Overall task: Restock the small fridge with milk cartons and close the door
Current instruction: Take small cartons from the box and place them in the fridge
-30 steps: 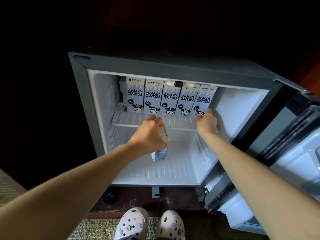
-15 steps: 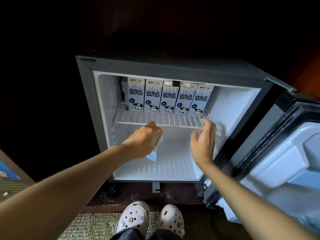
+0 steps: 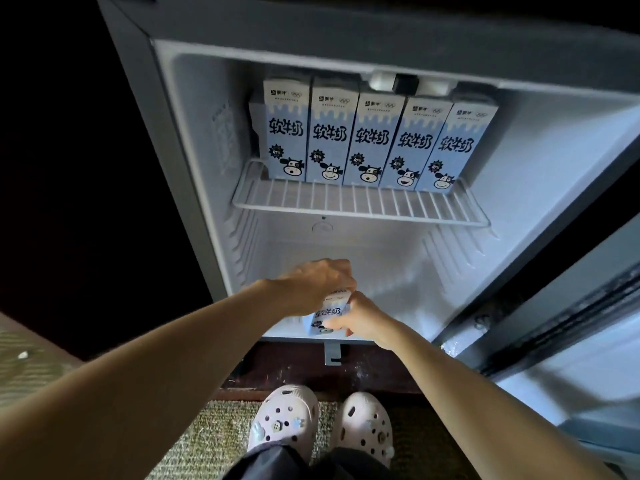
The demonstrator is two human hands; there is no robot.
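While the small fridge stands with its door swung wide along the right side of the frame, both hands meet at the front lip of the lower compartment, just below the centre of the picture. The left hand comes in from the lower left, knuckles up, its fingers curled down over the top of a single milk carton. The right hand reaches in from the lower right, and its thumb and fingers are wrapped round the carton's right side near the bottom. The carton is thus clasped between the two hands.

This held carton is tilted, its top leaning toward the right, with its printed face turned to the camera. It is at the front edge of the fridge floor. The hands hide its base, so it cannot be told whether it rests on the floor or is held just above it.

In the upper middle of the frame a white wire shelf spans the fridge. Toward its back stands a row of five cartons, upright, side by side and touching, each blue and white with a cartoon cow near the bottom.

Under the fridge's front edge a small metal bracket hangs down. At the bottom centre a pair of pale clogs with charms stands on a woven rug, and dark trouser legs show just below them.
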